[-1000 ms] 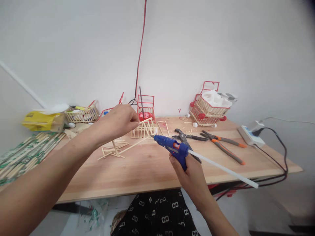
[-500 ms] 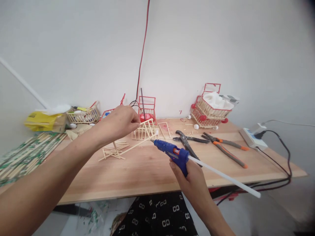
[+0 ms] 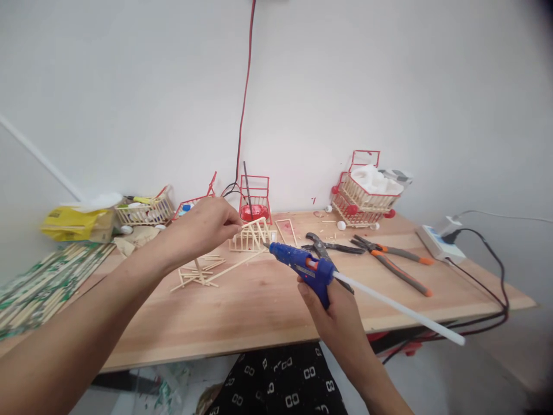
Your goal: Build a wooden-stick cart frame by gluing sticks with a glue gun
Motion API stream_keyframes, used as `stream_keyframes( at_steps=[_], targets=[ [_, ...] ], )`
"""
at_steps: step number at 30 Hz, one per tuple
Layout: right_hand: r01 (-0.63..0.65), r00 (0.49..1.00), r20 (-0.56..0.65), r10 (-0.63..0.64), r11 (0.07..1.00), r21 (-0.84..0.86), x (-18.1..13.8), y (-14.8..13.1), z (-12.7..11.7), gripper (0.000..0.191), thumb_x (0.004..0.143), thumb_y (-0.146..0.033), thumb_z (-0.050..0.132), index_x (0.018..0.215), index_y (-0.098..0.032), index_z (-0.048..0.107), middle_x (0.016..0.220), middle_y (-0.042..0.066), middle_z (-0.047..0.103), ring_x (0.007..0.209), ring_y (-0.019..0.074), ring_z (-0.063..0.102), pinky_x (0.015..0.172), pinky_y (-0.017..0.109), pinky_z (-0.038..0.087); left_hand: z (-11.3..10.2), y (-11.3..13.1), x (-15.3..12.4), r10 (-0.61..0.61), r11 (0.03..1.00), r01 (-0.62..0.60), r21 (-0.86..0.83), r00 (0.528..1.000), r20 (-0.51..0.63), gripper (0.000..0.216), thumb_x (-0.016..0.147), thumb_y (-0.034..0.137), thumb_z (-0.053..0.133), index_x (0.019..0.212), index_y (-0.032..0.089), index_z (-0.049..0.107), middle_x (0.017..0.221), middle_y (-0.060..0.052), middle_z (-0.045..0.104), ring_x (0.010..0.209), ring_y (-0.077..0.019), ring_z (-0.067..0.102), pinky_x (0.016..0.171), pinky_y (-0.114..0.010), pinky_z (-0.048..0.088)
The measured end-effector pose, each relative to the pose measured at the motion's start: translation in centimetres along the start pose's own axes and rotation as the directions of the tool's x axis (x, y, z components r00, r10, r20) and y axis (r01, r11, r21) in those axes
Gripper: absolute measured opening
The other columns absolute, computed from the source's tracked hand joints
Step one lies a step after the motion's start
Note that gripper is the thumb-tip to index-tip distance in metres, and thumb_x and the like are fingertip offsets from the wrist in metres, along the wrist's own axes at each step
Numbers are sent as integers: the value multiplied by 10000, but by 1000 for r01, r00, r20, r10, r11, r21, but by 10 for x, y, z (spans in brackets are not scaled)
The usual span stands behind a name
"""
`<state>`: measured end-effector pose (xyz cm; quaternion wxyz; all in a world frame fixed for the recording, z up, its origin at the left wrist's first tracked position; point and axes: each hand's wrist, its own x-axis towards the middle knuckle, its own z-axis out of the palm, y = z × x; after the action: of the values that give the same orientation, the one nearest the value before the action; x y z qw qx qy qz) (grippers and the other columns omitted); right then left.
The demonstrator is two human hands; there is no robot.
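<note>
My left hand [image 3: 213, 222] is closed, its fingertips pinching a small frame of thin wooden sticks [image 3: 256, 226] above the table. My right hand [image 3: 339, 317] is wrapped round the handle of a blue glue gun [image 3: 298, 262]. A long white glue stick [image 3: 401, 308] juts from the gun's back end. The nozzle points left, close to the frame's lower right end; I cannot tell if they touch. Behind the held frame stands a slatted stick basket [image 3: 244, 245], partly hidden. Loose pale sticks [image 3: 201, 276] lie in a small pile below my left wrist.
Black-handled pliers [image 3: 322, 248] and orange-grey pliers [image 3: 395, 265] lie right of the glue gun. Further right is a power strip [image 3: 440, 245] with cables. Model carts [image 3: 365, 196] stand along the wall. Bundled sticks [image 3: 47, 282] and a yellow bag [image 3: 73, 223] are at left.
The camera view has shifted slightly. Both hands keep their holds, and the nozzle stays close to the lower right end of the stick frame.
</note>
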<state>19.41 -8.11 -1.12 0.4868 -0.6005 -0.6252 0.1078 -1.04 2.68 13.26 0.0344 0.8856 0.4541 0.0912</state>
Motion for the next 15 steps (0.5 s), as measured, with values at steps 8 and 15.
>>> stream_keyframes(
  at_steps=[8, 15],
  targets=[
    [22, 1000, 6, -22, 999, -41, -7, 1, 4, 375, 900, -413, 480, 1142, -158, 611, 913, 115, 705, 800, 253, 671, 719, 357, 539, 0, 1, -1, -16, 1000, 16, -21, 1000, 5, 240, 744, 206, 474, 558, 151, 614, 529, 6, 503, 532, -107, 397, 553, -255, 249],
    [41, 999, 35, -39, 998, -48, -8, -2, 8, 364, 902, -393, 474, 1111, -135, 623, 864, 116, 699, 748, 240, 663, 682, 334, 531, 3, -2, 0, -10, 999, 10, -51, 1000, -7, 230, 736, 215, 482, 576, 144, 633, 538, -10, 517, 537, -113, 401, 563, -272, 242]
  ],
)
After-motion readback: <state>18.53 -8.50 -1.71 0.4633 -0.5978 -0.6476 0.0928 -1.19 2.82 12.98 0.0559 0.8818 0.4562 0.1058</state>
